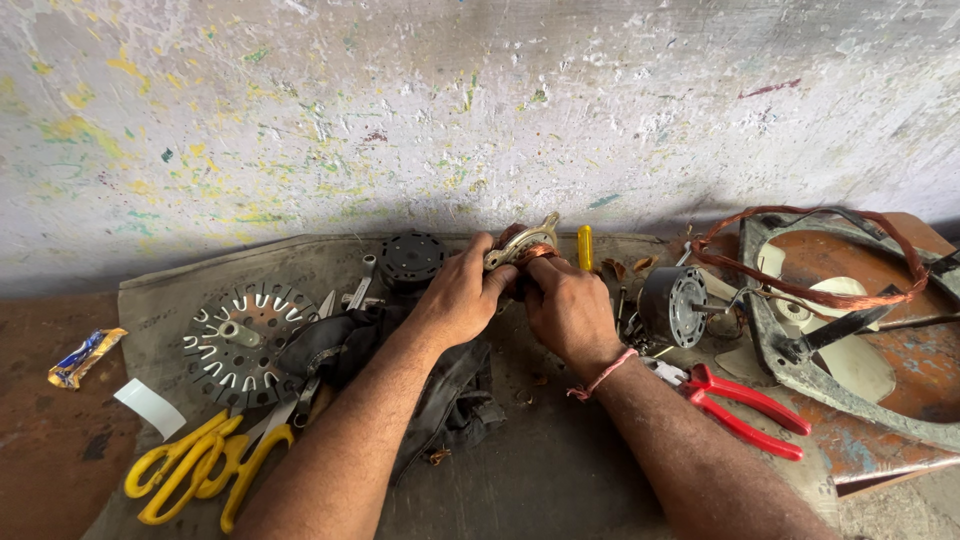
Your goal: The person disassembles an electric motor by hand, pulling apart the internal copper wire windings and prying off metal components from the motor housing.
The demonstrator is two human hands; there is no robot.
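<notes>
Both hands meet at the far middle of the bench (560, 470), close under the paint-spattered wall (400, 110). The left hand (462, 292) and right hand (565, 305) together clasp a small motor stator (525, 248) — a pale metal bracket with copper winding showing at its right side. Left fingers (490, 268) are closed over the near-left edge of the part; right fingers are curled shut around its right and underside, so most of the winding is hidden. Held raised off the bench between the two hands, probably so it can be turned and steadied from both sides. A red thread band (603, 375) sits on the right wrist.

Surroundings:
- Just right of the stator, a yellow screwdriver handle (584, 247) stands near the wall.
- Right of the right hand, a grey motor body (672, 305) with its shaft pointing right; red-handled pliers (745, 408) lie near, within easy reach.
- Far right, a fan frame with cream blade (850, 345), a loose loop of copper wire (810, 290) draped over it.
- Left of the left hand: black round cap (410, 260), slotted metal disc (243, 342), dark cloth (450, 395) under the forearm.
- Near left — yellow-handled snips (205, 468), laid clear of the working spot.
</notes>
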